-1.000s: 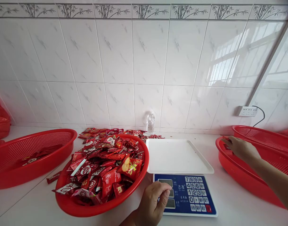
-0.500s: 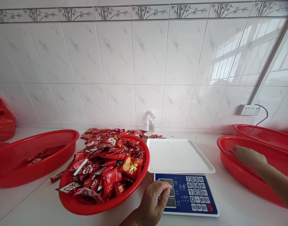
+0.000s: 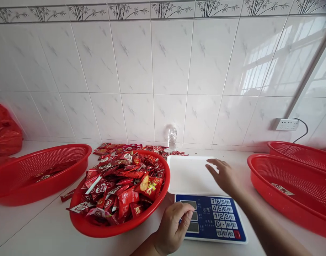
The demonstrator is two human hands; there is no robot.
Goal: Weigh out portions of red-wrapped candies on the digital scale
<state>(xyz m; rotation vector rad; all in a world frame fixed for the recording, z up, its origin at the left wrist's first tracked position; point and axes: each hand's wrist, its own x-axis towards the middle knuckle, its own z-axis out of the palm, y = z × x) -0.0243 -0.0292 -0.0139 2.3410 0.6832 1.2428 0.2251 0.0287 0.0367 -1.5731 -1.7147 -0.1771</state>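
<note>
My left hand (image 3: 175, 225) is curled, thumb close to the forefinger, over the left edge of the scale's blue keypad panel (image 3: 208, 224). No object shows in its fingers. Above the right side of the scale's white tray (image 3: 189, 174), my right hand (image 3: 223, 174) reaches in with thumb and fingers apart and holds nothing. To the left of the tray stands a round red basket (image 3: 166, 185) heaped with small red snack packets (image 3: 125, 192). In the red basket at the right (image 3: 261, 161) lies a single packet (image 3: 282, 189).
Another red basket (image 3: 83, 160) at the left holds some packets. More loose packets (image 3: 112, 147) lie along the wall beside a clear plastic bottle (image 3: 172, 138). A red bag (image 3: 5, 131) sits far left; a socket strip (image 3: 287, 124) is on the tiled wall.
My right hand has moved left from inside the right basket to above the scale tray. A packet now shows in that basket. My left hand has stayed in place.
</note>
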